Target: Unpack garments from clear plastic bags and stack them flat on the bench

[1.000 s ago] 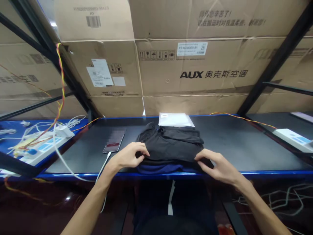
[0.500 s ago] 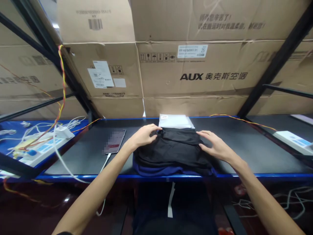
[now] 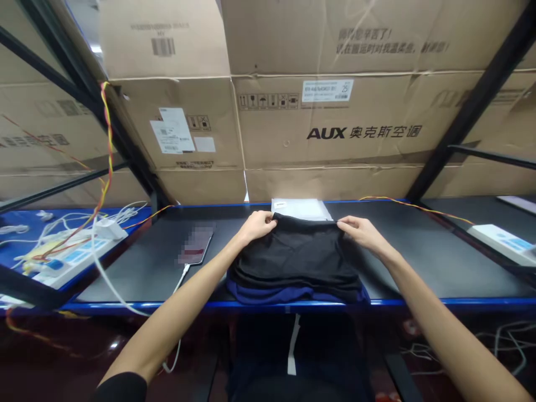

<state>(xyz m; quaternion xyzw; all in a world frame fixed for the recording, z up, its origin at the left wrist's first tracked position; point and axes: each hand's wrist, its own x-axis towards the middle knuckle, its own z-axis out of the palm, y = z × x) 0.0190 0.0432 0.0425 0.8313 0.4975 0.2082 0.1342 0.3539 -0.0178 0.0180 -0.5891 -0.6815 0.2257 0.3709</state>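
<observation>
A piece of black cloth, seemingly a garment (image 3: 307, 245), lies folded near the front edge of the dark tabletop. My left hand (image 3: 258, 225) pinches its far left corner, and my right hand (image 3: 360, 232) pinches the far right corner. Between my hands the far edge is stretched straight. Dark blue cloth (image 3: 272, 294) shows beneath the black layers at the front. Just behind the garment is a flat white plastic packet (image 3: 301, 209), its near part covered by the black cloth.
A phone (image 3: 196, 245) with a white charging cable lies on the tabletop (image 3: 142, 273) to the left. Power strips stand at the far left (image 3: 79, 251) and right (image 3: 502, 239), with tangled cables on the left. Cardboard (image 3: 276, 139) walls the back between black metal posts.
My fingers have closed on the two far corners of the black garment. Its far edge is now pulled taut and slightly raised, and the folded-over strip there has smoothed out.
</observation>
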